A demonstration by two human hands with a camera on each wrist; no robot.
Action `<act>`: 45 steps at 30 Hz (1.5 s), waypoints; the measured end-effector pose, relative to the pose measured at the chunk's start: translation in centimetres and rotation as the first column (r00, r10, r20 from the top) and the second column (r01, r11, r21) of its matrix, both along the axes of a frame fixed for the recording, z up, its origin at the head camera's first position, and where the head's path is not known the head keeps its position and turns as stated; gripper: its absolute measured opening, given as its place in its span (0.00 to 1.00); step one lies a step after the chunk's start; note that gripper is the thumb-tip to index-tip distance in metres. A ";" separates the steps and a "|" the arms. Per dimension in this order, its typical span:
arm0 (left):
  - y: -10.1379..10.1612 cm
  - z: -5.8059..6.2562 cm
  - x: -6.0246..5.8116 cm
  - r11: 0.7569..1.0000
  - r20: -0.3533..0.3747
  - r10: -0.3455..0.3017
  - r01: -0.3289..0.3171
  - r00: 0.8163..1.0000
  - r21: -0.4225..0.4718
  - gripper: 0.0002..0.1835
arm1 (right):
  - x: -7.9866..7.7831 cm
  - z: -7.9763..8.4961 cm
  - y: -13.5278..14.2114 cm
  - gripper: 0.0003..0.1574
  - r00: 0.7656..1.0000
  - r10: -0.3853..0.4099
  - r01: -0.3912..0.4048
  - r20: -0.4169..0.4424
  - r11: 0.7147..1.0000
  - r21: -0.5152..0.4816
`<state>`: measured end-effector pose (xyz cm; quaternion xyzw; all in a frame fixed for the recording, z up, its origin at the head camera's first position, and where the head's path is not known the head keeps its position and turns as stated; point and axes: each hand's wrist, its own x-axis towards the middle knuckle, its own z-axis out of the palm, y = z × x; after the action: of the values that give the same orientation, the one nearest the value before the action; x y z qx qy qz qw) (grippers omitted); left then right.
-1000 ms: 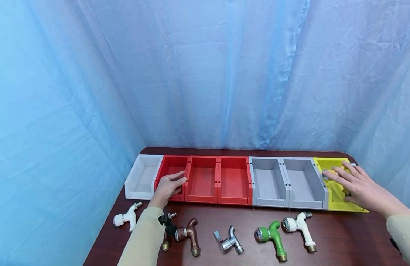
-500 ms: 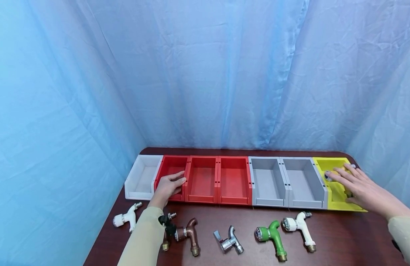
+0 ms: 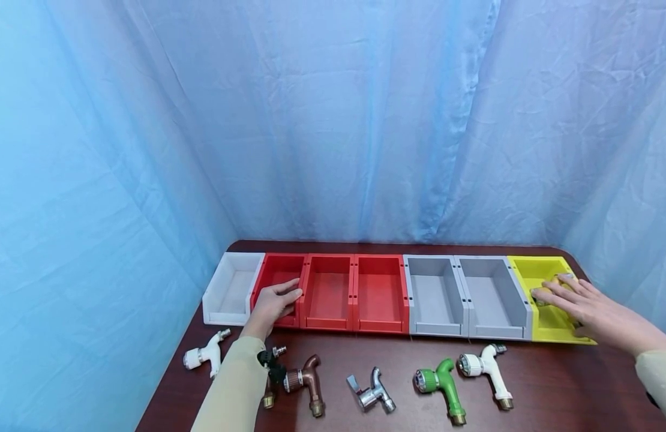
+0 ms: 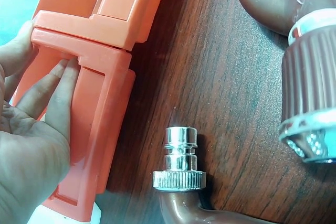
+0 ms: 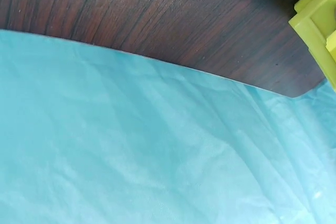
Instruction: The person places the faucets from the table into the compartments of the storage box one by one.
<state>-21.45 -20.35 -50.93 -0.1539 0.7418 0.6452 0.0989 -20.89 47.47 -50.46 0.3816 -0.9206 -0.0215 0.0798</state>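
At the far right end of the row, my right hand [image 3: 589,309] holds a yellow faucet [image 3: 539,294] in the yellow bin [image 3: 533,267]. Its metal ends show between the fingers, which cover most of its body. The right wrist view catches only a corner of the yellow bin [image 5: 317,17], not the hand. On the left, my left hand [image 3: 272,305] grips the leftmost red bin [image 3: 283,264] at its right side wall. Close up in the left wrist view, two fingertips of the left hand [image 4: 31,145] press inside the red bin's wall [image 4: 94,51], another digit at its rim.
Between these lie two more red bins [image 3: 329,294] and two grey bins [image 3: 434,294]; a white bin [image 3: 236,285] ends the row. In front lie white [image 3: 203,355], brown [image 3: 311,384], chrome [image 3: 372,393], green [image 3: 446,387] and white [image 3: 492,375] faucets. Blue curtains surround the table.
My right hand has shifted slightly right and toward me with the yellow faucet, which now lies lower within the yellow bin. The left hand and the other faucets stay put.
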 end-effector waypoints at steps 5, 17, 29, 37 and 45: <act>0.0 -0.2 0.1 1.000 -0.003 0.001 -0.001 1.000 0.001 0.28 | -0.1 0.2 0.1 0.71 1.000 -0.009 0.009 -0.001 0.999 0.050; 0.0 -0.2 0.3 1.000 -0.012 0.001 -0.001 1.000 -0.004 0.28 | -0.3 -0.1 -0.4 0.71 0.998 -0.062 0.061 0.023 0.997 0.047; 0.0 -0.1 0.0 1.000 -0.013 -0.012 0.012 1.000 -0.005 0.30 | 0.9 0.5 -1.5 0.62 0.998 -0.049 0.046 -0.043 0.997 -0.064; -0.1 -0.2 0.0 1.000 -0.018 -0.015 0.015 1.000 -0.004 0.29 | 2.1 1.2 -3.3 0.57 0.999 -0.043 0.041 -0.017 0.991 -0.124; -0.3 -0.4 -0.1 1.000 -0.021 -0.013 0.013 1.000 0.009 0.29 | 3.2 1.9 -5.3 0.55 0.997 0.036 -0.044 -0.067 0.991 -0.124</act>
<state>-21.52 -20.62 -51.33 -0.1419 0.7407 0.6497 0.0961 -17.73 42.18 -48.51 0.3933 -0.9092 0.0257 0.1341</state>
